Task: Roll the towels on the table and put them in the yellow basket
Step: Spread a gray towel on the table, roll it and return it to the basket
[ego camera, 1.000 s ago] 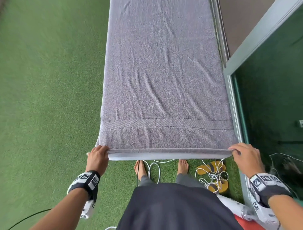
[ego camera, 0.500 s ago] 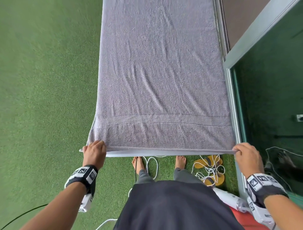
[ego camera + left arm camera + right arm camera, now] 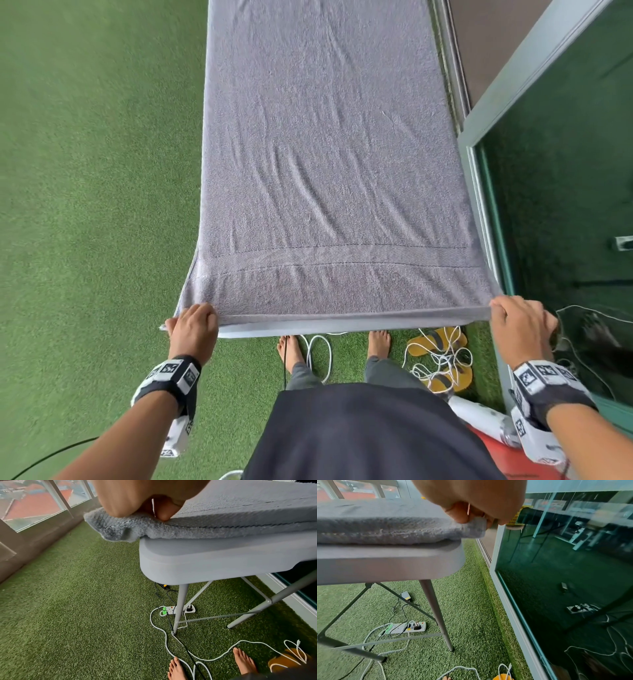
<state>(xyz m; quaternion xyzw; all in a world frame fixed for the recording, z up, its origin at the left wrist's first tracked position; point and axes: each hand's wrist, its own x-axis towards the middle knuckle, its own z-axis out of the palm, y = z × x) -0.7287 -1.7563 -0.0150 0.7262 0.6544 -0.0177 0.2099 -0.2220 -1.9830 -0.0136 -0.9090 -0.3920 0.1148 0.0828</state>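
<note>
Grey terry towel (image 3: 329, 164) lay spread flat along the grey folding table (image 3: 223, 559), covering nearly all its top. The left hand (image 3: 193, 329) pinched the towel's near left corner, which overhung the table edge, and the right hand (image 3: 520, 325) pinched the near right corner. The hands were far apart. Below, green artificial turf (image 3: 85, 205) covered the floor.

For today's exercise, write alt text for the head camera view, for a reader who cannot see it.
Seen from above, a person's left hand and right hand grip the two near corners of a grey towel spread flat along a narrow grey table. Green artificial turf surrounds it, with bare feet, white cables and yellow sandals below the table's edge.
</note>
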